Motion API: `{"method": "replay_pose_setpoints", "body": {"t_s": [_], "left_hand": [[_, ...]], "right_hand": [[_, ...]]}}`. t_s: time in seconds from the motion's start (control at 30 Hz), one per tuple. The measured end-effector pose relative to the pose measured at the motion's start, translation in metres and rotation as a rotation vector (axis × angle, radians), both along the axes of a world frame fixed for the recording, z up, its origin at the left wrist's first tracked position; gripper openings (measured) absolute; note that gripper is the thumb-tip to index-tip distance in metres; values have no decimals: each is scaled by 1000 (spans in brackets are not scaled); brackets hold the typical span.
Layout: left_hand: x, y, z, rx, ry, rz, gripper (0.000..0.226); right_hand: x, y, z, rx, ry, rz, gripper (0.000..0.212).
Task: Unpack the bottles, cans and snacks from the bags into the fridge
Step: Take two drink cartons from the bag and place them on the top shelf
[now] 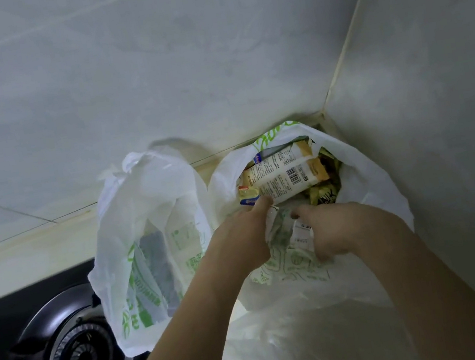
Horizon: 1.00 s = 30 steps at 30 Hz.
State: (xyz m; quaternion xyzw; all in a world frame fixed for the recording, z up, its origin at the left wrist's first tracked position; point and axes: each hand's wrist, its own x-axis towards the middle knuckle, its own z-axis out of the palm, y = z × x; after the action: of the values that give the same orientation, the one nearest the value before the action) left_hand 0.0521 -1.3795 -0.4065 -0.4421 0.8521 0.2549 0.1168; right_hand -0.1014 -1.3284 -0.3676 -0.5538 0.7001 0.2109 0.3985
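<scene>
White plastic forms the open bag (363,178) wedged into the corner where two tiled walls (150,69) meet. Inside it, two long snack packets (287,179) are laid flat, their long axes running from lower left to upper right, with green wrappers (324,194) beside them. The near rim of the bag is pinched and held apart by both hands: the left hand (239,238) is curled on the plastic, its thumb touching a packet; the right hand (337,229) is gripping crumpled plastic, possibly a receipt too. A second, knotted bag (149,240) is seen just left, beside a gas burner (80,357).
</scene>
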Motion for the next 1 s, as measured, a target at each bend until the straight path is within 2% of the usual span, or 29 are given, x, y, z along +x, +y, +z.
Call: {"method": "replay_pose_setpoints", "body": {"t_s": [0.17,0.3,0.57,0.7,0.9,1.0], "left_hand": [[1,-2,5,-111,-52,13,68],[3,-5,7,-139,-64,43,64],[10,-7,0,-118,-53,107,66],[11,-8,0,-106,-59,117,67],[9,-7,-3,-110,-34,116,64],[10,-10,-5,-76,-18,136,68]], "right_hand": [[11,7,2,-10,42,180,67],[14,22,-8,-73,119,217,66],[8,26,-13,-154,84,134,60],[9,28,-18,-132,76,110,60],[4,23,-17,-119,2,37,70],[-1,20,-16,-176,-22,-30,71]]}}
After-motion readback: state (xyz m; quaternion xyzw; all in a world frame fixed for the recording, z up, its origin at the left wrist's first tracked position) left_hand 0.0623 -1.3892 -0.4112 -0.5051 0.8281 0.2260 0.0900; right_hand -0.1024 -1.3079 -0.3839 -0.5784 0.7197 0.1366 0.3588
